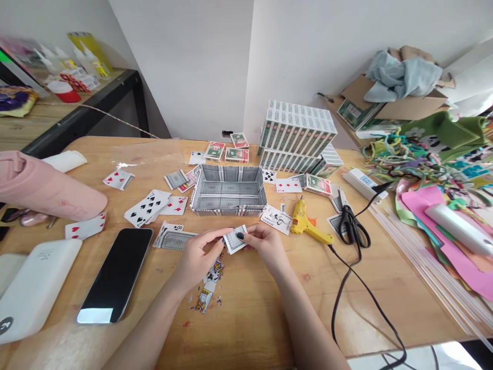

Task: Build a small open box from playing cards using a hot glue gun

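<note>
While left hand (201, 253) and right hand (268, 245) pinch a gray-backed card (233, 241) just in front of the card-walled box (233, 176), fingers closed on its opposite sides, probably to keep it flat, the yellow glue gun (308, 223) lies near the right hand, likely for easy reach. Spade card (168, 227) left of the hands reads "8"; print on stacked packs (298, 131) too small to read.
</note>
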`<state>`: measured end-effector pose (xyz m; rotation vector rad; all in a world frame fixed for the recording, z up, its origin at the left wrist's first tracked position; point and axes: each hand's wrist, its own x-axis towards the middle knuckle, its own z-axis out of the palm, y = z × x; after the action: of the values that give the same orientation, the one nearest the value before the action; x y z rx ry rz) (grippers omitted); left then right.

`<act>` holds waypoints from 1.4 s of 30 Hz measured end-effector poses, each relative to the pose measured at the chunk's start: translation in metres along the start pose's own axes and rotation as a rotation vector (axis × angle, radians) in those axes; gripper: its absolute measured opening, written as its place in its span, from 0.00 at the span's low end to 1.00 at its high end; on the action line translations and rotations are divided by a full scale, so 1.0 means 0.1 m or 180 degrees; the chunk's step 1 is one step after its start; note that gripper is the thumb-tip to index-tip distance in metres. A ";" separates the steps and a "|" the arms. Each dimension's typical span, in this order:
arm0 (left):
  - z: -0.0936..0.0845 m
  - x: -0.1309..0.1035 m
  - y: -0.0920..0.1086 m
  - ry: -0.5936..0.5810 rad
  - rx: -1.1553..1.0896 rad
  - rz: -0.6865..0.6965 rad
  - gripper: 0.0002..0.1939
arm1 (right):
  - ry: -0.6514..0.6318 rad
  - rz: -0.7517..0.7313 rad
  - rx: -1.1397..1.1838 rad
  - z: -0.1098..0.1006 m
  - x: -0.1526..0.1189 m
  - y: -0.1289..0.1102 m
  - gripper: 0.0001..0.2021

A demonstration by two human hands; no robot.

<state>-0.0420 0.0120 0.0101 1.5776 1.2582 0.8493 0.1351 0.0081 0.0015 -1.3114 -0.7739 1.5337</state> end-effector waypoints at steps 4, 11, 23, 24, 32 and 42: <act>0.03 -0.01 -0.02 0.0091 0.0145 0.0062 0.14 | -0.0052 -0.0150 -0.0154 0.00 -0.01 0.01 0.20; 0.08 0.00 0.00 0.0328 0.0787 0.0384 0.10 | -0.0193 0.0032 0.0039 0.04 -0.04 0.00 0.29; 0.09 -0.02 -0.01 0.0248 0.1110 0.0458 0.06 | -0.0708 -0.0333 -0.0601 0.21 -0.21 0.02 0.16; 0.09 -0.02 0.00 0.0231 0.1106 0.0441 0.06 | -0.0701 -0.0419 -0.0765 0.21 -0.22 0.03 0.11; 0.07 -0.07 0.05 0.0231 -0.0284 0.0302 0.27 | -0.0183 -0.0957 -0.2205 0.13 -0.18 0.01 0.11; 0.00 0.04 -0.01 0.0430 -0.0386 -0.0568 0.08 | -0.0101 -0.1119 -0.2431 -0.01 -0.20 -0.16 0.12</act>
<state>-0.0416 0.0157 0.0091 1.3091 1.3937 0.9118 0.1401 -0.0047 0.0229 -1.5658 -1.6166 0.9985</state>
